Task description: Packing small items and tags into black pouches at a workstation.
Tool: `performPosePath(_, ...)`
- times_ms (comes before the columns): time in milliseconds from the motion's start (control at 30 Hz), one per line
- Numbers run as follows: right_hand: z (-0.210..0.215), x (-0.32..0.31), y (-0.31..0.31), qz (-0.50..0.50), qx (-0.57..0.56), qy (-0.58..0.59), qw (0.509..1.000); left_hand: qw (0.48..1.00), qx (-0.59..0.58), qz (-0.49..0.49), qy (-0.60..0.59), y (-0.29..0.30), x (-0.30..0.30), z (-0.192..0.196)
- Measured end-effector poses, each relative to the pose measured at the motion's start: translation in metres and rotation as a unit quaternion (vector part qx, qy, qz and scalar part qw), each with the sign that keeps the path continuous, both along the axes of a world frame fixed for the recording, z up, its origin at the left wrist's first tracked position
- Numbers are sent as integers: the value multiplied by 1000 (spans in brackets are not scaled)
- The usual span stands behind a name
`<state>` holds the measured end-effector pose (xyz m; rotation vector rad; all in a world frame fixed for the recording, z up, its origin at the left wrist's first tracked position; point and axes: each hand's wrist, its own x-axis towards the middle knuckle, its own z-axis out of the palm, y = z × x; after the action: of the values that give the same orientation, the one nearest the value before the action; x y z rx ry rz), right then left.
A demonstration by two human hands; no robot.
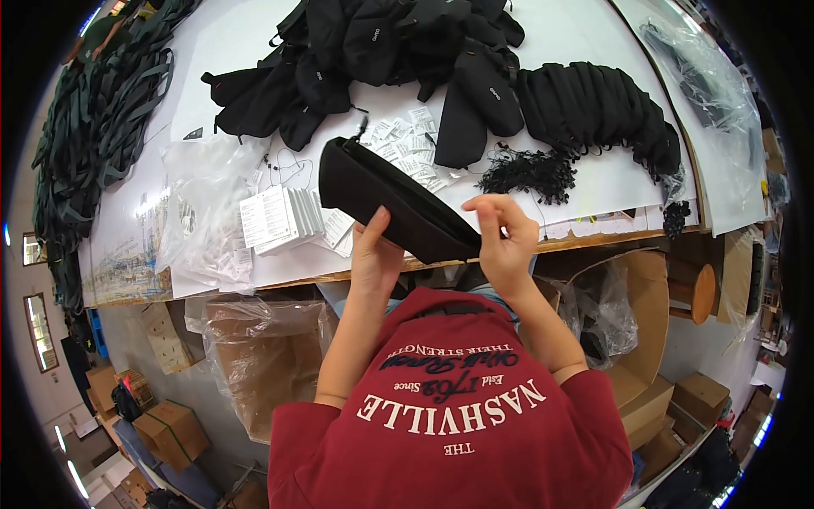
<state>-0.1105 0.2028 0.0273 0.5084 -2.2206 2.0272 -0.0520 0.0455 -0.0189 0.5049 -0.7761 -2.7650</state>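
Held mid-frame in left hand (378, 254), thumb on top, other fingers hidden: long black fabric pouch (386, 199), tapered | At pouch's right end: right hand (509, 246), fingers curled, pinch unclear | Risk: slip or twist from limp cloth; snag of black pull (363, 129) on flat white paper tags (411, 157) | Upper centre: soft black pouch heap (373, 42)

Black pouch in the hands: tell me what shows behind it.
Past the upper edge of the black pouch, small white tags lie scattered on the white tabletop; beside its lower left edge, white cards show. Whatever the pouch itself covers cannot be seen.
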Motion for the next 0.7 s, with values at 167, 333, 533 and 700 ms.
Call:
performPosePath(167,-16,7,0,8,-66,-116,991,999,-26,39,25,-5,-2,12)
performPosePath(333,-33,-4,9,160,-37,-191,968,995,-91,26,-40,-5,-2,27)
performPosePath(533,-1,-26,-18,132,-112,-86,981,984,-133,-97,-63,4,1,30)
performPosePath(700,1,-37,-23,98,-180,-79,976,980,-121,-132,-81,15,8,39)
